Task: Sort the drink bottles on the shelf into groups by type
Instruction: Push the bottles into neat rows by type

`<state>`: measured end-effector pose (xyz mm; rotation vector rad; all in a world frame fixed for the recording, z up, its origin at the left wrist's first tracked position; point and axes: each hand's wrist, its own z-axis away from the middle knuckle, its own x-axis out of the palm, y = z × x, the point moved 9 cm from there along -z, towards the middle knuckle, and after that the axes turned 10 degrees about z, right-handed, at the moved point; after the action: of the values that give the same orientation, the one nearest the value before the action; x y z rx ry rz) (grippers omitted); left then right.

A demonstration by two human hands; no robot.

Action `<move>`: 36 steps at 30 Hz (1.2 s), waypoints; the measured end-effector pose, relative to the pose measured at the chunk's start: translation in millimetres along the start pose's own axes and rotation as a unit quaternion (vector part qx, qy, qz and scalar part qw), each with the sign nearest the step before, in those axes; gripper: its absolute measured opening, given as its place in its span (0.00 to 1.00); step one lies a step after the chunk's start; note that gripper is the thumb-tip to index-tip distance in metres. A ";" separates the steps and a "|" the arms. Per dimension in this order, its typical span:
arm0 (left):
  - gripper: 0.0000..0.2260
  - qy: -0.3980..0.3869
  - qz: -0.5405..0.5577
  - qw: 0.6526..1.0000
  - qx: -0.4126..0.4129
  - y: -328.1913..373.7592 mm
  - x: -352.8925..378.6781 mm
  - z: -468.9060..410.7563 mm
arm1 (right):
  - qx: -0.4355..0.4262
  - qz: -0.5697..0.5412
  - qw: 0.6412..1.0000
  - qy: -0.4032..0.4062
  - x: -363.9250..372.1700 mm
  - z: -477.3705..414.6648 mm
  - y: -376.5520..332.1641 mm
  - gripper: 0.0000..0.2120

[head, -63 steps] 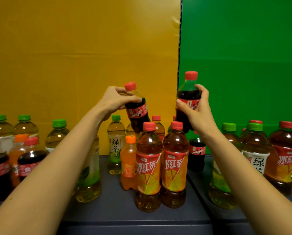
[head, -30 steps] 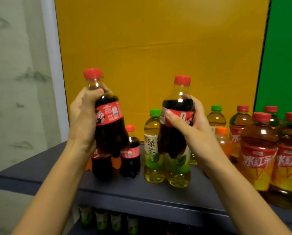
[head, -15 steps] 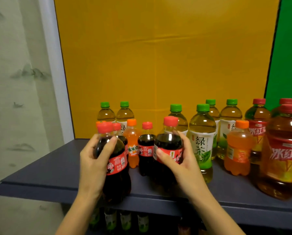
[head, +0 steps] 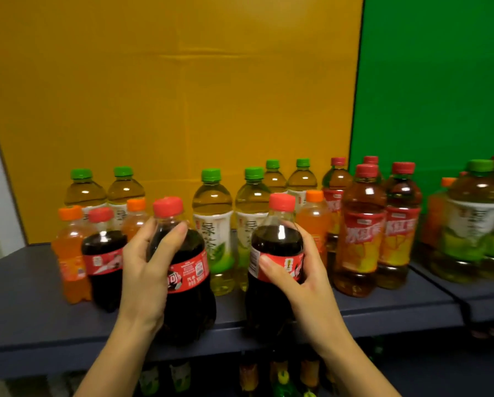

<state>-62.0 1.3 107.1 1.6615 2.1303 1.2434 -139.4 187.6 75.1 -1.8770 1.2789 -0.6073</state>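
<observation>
My left hand (head: 145, 270) grips a dark cola bottle (head: 187, 282) with a red cap, standing at the front of the dark shelf (head: 25, 313). My right hand (head: 300, 282) grips a second cola bottle (head: 274, 245) a little to the right, also near the front edge. A smaller cola bottle (head: 104, 253) stands just left of my left hand. Behind are green-capped green tea bottles (head: 211, 224), orange soda bottles (head: 71, 253) and red-capped iced tea bottles (head: 360, 239).
A yellow board (head: 168, 96) and a green board (head: 434, 81) back the shelf. More green tea bottles (head: 475, 219) stand on the adjoining shelf section at right. A lower shelf holds several bottles (head: 248, 373). Bare shelf surface lies at the far left front.
Both hands carried the cola bottles from the middle of the shelf leftwards and lowered them to the front edge beside the small cola bottle. The view has shifted slightly right.
</observation>
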 end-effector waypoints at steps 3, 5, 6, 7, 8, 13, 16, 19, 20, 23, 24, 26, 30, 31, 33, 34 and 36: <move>0.08 -0.032 0.040 0.999 -0.004 -7.9 52.6 6.5 | -0.007 0.019 1.000 0.022 -49.7 4.7 -8.3 0.28; 0.10 -0.051 0.062 0.997 -0.008 -14.4 91.3 13.0 | -0.008 0.041 0.998 0.039 -87.5 8.2 -11.8 0.29; 0.10 -0.059 0.074 0.995 -0.010 -17.9 110.9 17.1 | -0.008 0.053 0.997 0.049 -107.5 10.0 -13.0 0.29; 0.10 -0.068 0.085 0.994 -0.011 -22.2 130.0 21.4 | -0.008 0.062 0.996 0.058 -127.7 12.0 -14.5 0.29; 0.09 -0.078 0.094 0.992 -0.014 -26.5 149.9 26.4 | -0.007 0.070 0.995 0.067 -148.2 14.1 -15.2 0.29; 0.10 -0.108 0.134 0.985 -0.031 -54.9 242.8 54.7 | 0.002 0.108 0.989 0.098 -246.0 29.3 -18.4 0.27; 0.09 -0.127 0.148 0.980 -0.034 -72.1 295.7 70.2 | 0.007 0.137 0.983 0.118 -301.2 40.4 -18.5 0.29; 0.09 -0.144 0.165 0.974 -0.053 -93.1 345.6 84.3 | 0.013 0.159 0.976 0.146 -353.1 51.0 -19.6 0.31; 0.09 -0.151 0.169 0.972 -0.061 -100.2 361.7 88.5 | 0.014 0.166 0.974 0.155 -369.2 53.6 -20.4 0.30; 0.10 -0.170 0.180 0.965 -0.084 -122.3 408.7 99.8 | 0.018 0.188 0.965 0.181 -414.3 58.8 -19.8 0.28; 0.10 -0.173 0.183 0.963 -0.091 -129.9 423.1 102.3 | 0.019 0.193 0.963 0.188 -427.7 59.2 -18.6 0.28; 0.08 -0.179 0.189 0.960 -0.105 -145.5 450.8 105.9 | 0.021 0.201 0.958 0.201 -452.3 58.1 -14.4 0.30; 0.07 -0.190 0.203 0.952 -0.125 -174.2 500.7 108.7 | 0.032 0.214 0.951 0.220 -496.0 48.9 -1.7 0.32; 0.07 -0.194 0.203 0.951 -0.125 -180.0 512.8 108.6 | 0.034 0.215 0.950 0.222 -506.3 45.6 1.9 0.32; 0.05 -0.206 0.201 0.950 -0.122 -192.0 537.4 107.4 | 0.035 0.219 0.948 0.230 -527.2 38.8 8.6 0.31; 0.05 -0.212 0.195 0.950 -0.119 -198.0 549.3 106.2 | 0.036 0.222 0.945 0.236 -538.1 35.2 11.3 0.29; 0.04 -0.222 0.185 0.951 -0.110 -209.2 572.9 103.1 | 0.039 0.231 0.941 0.244 -560.3 27.0 15.8 0.28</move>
<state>-363.3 541.5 94.6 2.0570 1.4120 1.0138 -342.5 710.7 66.2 -1.3230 1.9079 -0.8799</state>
